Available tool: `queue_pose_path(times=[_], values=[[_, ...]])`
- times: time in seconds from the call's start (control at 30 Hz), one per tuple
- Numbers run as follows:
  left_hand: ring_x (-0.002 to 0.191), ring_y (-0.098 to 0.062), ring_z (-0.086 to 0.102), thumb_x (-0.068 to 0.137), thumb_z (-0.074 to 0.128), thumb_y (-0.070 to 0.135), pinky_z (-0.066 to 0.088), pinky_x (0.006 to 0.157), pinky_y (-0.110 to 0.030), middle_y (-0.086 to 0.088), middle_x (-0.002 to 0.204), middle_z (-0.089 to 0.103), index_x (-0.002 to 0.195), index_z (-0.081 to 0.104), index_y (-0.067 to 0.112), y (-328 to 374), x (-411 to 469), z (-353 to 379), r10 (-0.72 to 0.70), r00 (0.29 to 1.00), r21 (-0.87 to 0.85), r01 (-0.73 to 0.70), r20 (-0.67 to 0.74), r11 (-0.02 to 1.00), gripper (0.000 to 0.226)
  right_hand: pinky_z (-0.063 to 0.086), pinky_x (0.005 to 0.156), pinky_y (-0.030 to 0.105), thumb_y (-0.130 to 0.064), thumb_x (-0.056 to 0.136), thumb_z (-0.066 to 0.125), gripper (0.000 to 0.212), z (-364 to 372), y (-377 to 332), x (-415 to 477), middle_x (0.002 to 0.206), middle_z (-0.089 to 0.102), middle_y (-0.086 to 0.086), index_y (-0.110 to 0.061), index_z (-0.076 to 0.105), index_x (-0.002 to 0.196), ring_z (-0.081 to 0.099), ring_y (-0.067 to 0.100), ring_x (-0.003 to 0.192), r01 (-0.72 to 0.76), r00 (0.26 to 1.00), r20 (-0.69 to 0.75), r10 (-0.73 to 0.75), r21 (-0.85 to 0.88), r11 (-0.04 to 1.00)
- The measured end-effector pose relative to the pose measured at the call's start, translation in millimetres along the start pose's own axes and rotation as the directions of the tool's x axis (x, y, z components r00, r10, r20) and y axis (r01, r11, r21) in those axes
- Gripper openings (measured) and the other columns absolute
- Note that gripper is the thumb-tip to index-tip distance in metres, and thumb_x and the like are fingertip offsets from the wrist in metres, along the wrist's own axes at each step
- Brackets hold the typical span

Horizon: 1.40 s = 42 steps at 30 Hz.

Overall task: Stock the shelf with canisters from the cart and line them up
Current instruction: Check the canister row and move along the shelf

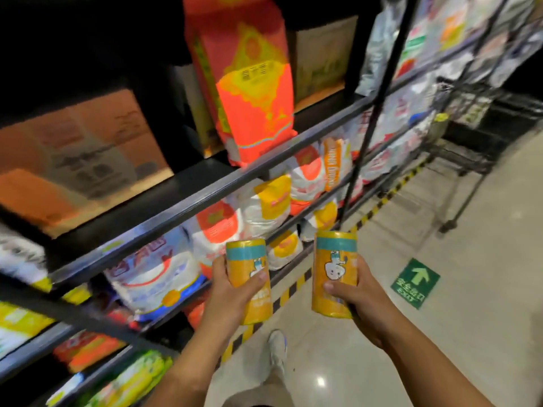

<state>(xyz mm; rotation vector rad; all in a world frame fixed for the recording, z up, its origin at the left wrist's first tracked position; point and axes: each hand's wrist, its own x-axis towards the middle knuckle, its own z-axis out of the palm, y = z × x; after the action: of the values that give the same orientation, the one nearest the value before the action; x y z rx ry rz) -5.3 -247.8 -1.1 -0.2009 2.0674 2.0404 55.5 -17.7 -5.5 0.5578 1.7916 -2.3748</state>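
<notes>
Gripping canisters in both hands

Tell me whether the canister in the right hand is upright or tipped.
Upright: the canister stands on end in the right hand, teal band on top.

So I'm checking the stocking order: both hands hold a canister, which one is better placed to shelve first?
Left, probably. The left hand holds the left canister in front of the shelf; the right hand and right canister hang over the aisle floor, farther out.
</notes>
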Motion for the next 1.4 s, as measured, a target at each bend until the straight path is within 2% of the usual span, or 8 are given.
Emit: queue_pose_path(times=[0.2, 0.33, 0.43, 0.6, 0.77, 0.93, 1.07, 1.4], values=[[0.089, -0.014, 0.072, 0.071, 0.089, 0.031, 0.059, 0.076, -0.038, 0.000, 0.108, 0.070, 0.125, 0.044, 0.031, 29.7, 102.0, 77.0, 0.056, 0.982, 0.043, -0.065, 0.181, 0.997, 0.070, 0.060, 0.070, 0.035, -0.015, 0.054, 0.087, 0.079, -46.6, -63.0, 53.4, 0.104, 0.075, 0.002, -0.025, 0.052, 0.123, 0.074, 0.020, 0.090, 0.100, 0.979, -0.180, -0.098, 0.002, 0.995], [0.085, -0.007, 0.072, 0.074, 0.087, 0.034, 0.056, 0.065, -0.024, 0.003, 0.107, 0.070, 0.128, 0.045, 0.030, 62.3, 163.2, 124.2, 0.105, 0.955, -0.017, -0.104, 0.277, 0.994, 0.069, 0.060, 0.072, 0.037, -0.028, 0.043, 0.091, 0.090, -68.3, -108.3, 99.7, 0.105, 0.075, 0.005, -0.022, 0.053, 0.124, 0.073, 0.022, 0.091, 0.124, 0.960, -0.251, -0.127, -0.029, 0.992], [0.095, -0.008, 0.071, 0.059, 0.089, 0.055, 0.058, 0.078, -0.032, 0.008, 0.111, 0.071, 0.131, 0.045, 0.034, 88.2, 208.8, 151.2, 0.143, 0.930, 0.003, -0.153, 0.338, 0.988, 0.087, 0.059, 0.074, 0.037, -0.031, 0.042, 0.092, 0.093, -85.1, -133.2, 136.4, 0.108, 0.074, 0.006, -0.022, 0.052, 0.126, 0.073, 0.023, 0.095, 0.149, 0.943, -0.294, -0.157, -0.050, 0.988], [0.095, -0.004, 0.070, 0.065, 0.090, 0.045, 0.056, 0.072, -0.022, 0.009, 0.112, 0.068, 0.125, 0.046, 0.035, 123.5, 262.2, 195.8, 0.193, 0.886, 0.048, -0.234, 0.421, 0.971, 0.076, 0.059, 0.070, 0.034, -0.029, 0.047, 0.094, 0.086, -110.7, -165.3, 179.9, 0.106, 0.074, 0.006, -0.024, 0.054, 0.123, 0.074, 0.023, 0.092, 0.195, 0.903, -0.379, -0.202, -0.056, 0.979], [0.097, -0.015, 0.072, 0.054, 0.085, 0.057, 0.061, 0.083, -0.043, 0.008, 0.107, 0.071, 0.122, 0.049, 0.039, 149.5, 301.8, 252.9, 0.191, 0.883, 0.076, -0.246, 0.429, 0.966, 0.079, 0.058, 0.066, 0.028, -0.023, 0.054, 0.093, 0.077, -156.0, -209.9, 211.5, 0.097, 0.076, -0.002, -0.026, 0.054, 0.120, 0.075, 0.017, 0.086, 0.271, 0.864, -0.422, -0.276, -0.074, 0.960], [0.090, -0.009, 0.071, 0.064, 0.088, 0.045, 0.058, 0.075, -0.033, 0.003, 0.107, 0.070, 0.117, 0.049, 0.035, 182.4, 330.1, 322.8, 0.291, 0.882, 0.112, -0.353, 0.370, 0.929, 0.066, 0.058, 0.067, 0.027, -0.021, 0.061, 0.091, 0.068, -220.6, -267.5, 249.9, 0.100, 0.074, 0.000, -0.029, 0.053, 0.118, 0.074, 0.014, 0.085, 0.339, 0.849, -0.377, -0.370, -0.149, 0.929], [0.086, -0.005, 0.070, 0.058, 0.084, 0.061, 0.058, 0.073, -0.031, 0.006, 0.103, 0.069, 0.116, 0.049, 0.035, 221.0, 343.5, 374.6, 0.380, 0.886, 0.123, -0.422, 0.264, 0.898, 0.072, 0.061, 0.073, 0.036, -0.029, 0.052, 0.099, 0.077, -270.2, -325.9, 285.5, 0.100, 0.075, 0.001, -0.027, 0.057, 0.116, 0.074, 0.018, 0.086, 0.383, 0.851, -0.288, -0.439, -0.232, 0.894], [0.089, 0.003, 0.065, 0.064, 0.086, 0.048, 0.054, 0.067, -0.015, 0.017, 0.100, 0.066, 0.115, 0.047, 0.040, 327.1, 357.9, 457.8, 0.622, 0.782, 0.217, -0.613, 0.034, 0.760, 0.064, 0.059, 0.087, 0.049, -0.050, 0.046, 0.091, 0.081, -325.0, -466.6, 352.1, 0.105, 0.075, -0.001, -0.032, 0.058, 0.118, 0.074, 0.021, 0.094, 0.568, 0.820, 0.127, -0.558, -0.303, 0.765]])
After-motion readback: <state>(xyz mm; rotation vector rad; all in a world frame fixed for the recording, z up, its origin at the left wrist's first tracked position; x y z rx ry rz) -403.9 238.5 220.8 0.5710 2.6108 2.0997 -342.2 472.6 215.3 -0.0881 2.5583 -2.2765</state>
